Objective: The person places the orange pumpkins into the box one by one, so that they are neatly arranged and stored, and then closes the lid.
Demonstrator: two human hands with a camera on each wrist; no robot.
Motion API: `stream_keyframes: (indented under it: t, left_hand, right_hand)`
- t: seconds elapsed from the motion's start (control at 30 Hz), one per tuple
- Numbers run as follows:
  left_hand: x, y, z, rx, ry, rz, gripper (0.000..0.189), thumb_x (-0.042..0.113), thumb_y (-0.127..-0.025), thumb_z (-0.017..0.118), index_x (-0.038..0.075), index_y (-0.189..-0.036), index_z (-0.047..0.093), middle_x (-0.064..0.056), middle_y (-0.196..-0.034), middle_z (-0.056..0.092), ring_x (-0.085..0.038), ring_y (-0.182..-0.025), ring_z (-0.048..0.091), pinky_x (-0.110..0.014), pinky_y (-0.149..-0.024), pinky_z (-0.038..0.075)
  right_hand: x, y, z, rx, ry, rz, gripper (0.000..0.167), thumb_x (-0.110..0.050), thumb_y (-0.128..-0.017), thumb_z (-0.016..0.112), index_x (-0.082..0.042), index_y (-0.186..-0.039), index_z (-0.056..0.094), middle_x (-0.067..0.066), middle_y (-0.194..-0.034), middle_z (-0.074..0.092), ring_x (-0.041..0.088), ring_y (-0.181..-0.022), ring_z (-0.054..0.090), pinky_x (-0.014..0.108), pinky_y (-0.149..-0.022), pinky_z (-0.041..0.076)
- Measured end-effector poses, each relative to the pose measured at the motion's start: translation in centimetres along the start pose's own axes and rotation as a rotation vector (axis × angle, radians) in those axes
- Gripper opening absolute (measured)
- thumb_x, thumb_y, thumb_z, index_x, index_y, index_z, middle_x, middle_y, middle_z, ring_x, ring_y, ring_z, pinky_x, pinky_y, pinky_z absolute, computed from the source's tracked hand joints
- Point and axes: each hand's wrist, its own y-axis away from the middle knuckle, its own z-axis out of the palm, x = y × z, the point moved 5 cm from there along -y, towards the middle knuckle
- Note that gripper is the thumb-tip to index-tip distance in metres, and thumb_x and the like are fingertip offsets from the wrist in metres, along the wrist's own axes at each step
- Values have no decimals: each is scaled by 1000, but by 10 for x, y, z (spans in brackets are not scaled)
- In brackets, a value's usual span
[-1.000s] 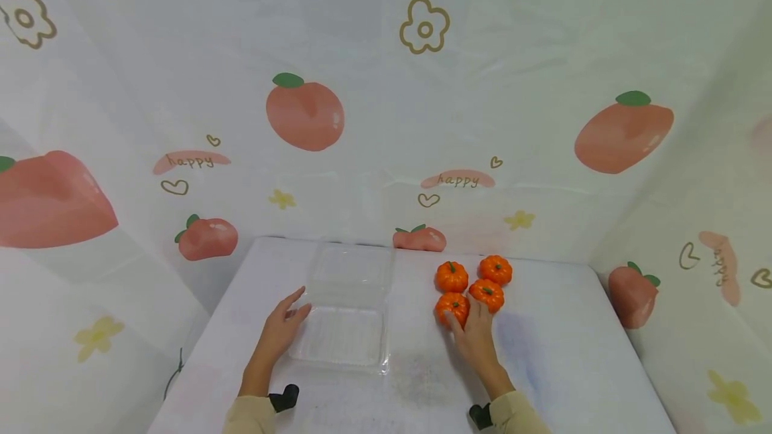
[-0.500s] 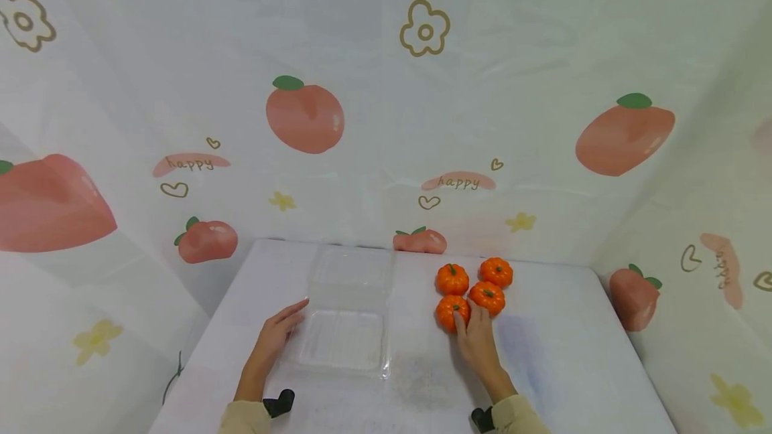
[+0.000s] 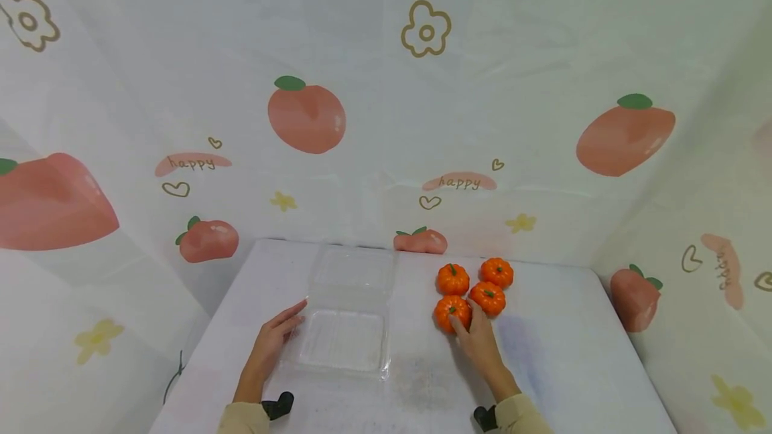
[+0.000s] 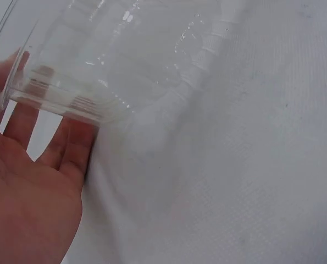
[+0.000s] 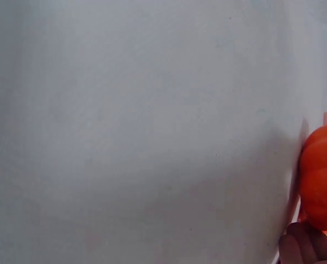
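My right hand (image 3: 478,340) grips the nearest small orange pumpkin (image 3: 447,314), its thumb on the near side and fingers round the right side. In the right wrist view that pumpkin (image 5: 321,176) shows at the right edge, with fingertips just below it. A clear plastic clamshell box (image 3: 342,340) lies with its lid (image 3: 352,268) folded back towards the wall. At the box's left side rests my left hand (image 3: 269,343), fingers extended. The left wrist view shows its fingers (image 4: 78,146) reaching along and partly behind the transparent wall of the box (image 4: 125,60).
Three more orange pumpkins stand close together behind the gripped one: one at the back left (image 3: 452,279), one at the back right (image 3: 497,273) and one beside my fingertips (image 3: 488,298). A white table (image 3: 579,353) ends at a fruit-printed cloth wall (image 3: 374,206).
My left hand has shifted lower, and its fingers have closed up along the box's side. My right thumb has moved round the near pumpkin, whose stem has tipped slightly left.
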Motion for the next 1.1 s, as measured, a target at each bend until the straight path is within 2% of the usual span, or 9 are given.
stream_keyframes:
  t: [0.13,0.33,0.4,0.5,0.57,0.67,0.77,0.9,1.1]
  left_hand:
    - [-1,1,0,12,-16,-9,46,28,-103,58,24,-149,54,9,-159,45,28,-110,44,-13,-100,45]
    - [-2,4,-1,14,-59,-8,46,30,-104,58,28,-150,53,10,-159,44,28,-108,42,-26,-109,41]
    - [-1,4,-1,19,-53,-12,45,29,-104,57,27,-149,54,9,-159,45,23,-111,45,-25,-106,42]
    - [0,4,0,16,-14,-22,44,24,-105,54,25,-149,54,7,-160,45,5,-118,48,-24,-97,42]
    - [1,4,2,6,28,-27,44,19,-105,51,24,-149,54,7,-160,46,-7,-124,46,-26,-97,40]
    - [1,4,3,-7,98,-32,48,11,-102,47,23,-147,56,8,-158,48,-15,-131,42,-30,-100,36]
    - [-1,2,5,-22,183,-29,51,5,-98,49,21,-145,59,9,-155,52,-12,-135,40,-30,-100,36]
    - [-4,0,8,-46,267,-21,51,2,-96,51,15,-146,58,13,-150,56,-5,-131,44,-28,-99,40]
    - [-9,-2,8,-46,295,-8,48,4,-97,53,17,-143,61,11,-150,56,10,-123,50,-28,-100,39]
  right_hand:
    - [0,-2,0,-26,-9,6,77,-38,-101,62,3,-156,27,27,-161,36,44,-146,41,60,-121,30]
    - [0,-2,-1,-58,-45,59,82,-44,-101,61,2,-157,25,27,-161,36,44,-146,41,61,-121,31]
    - [-2,-2,-3,-62,-77,79,82,-47,-100,60,1,-157,26,26,-159,39,42,-142,45,60,-119,36]
    - [-7,-2,-6,-56,-112,75,83,-51,-99,60,1,-156,28,25,-157,42,40,-134,51,59,-114,43]
    - [-11,-2,-7,-60,-128,69,83,-51,-99,60,0,-156,28,24,-156,43,37,-130,54,57,-112,46]
    - [-16,-1,-8,-65,-123,48,83,-52,-98,61,0,-155,30,23,-156,43,34,-126,56,55,-110,49]
    - [-21,-1,-8,-68,-114,33,81,-51,-99,60,-1,-155,31,21,-155,45,31,-121,57,52,-108,51]
    - [-29,-2,-9,-67,-116,2,81,-52,-99,60,-1,-155,31,21,-154,45,30,-120,56,51,-108,51]
    - [-44,-2,-12,-69,-136,-35,80,-52,-98,62,-4,-156,34,19,-152,47,29,-117,56,50,-105,53]
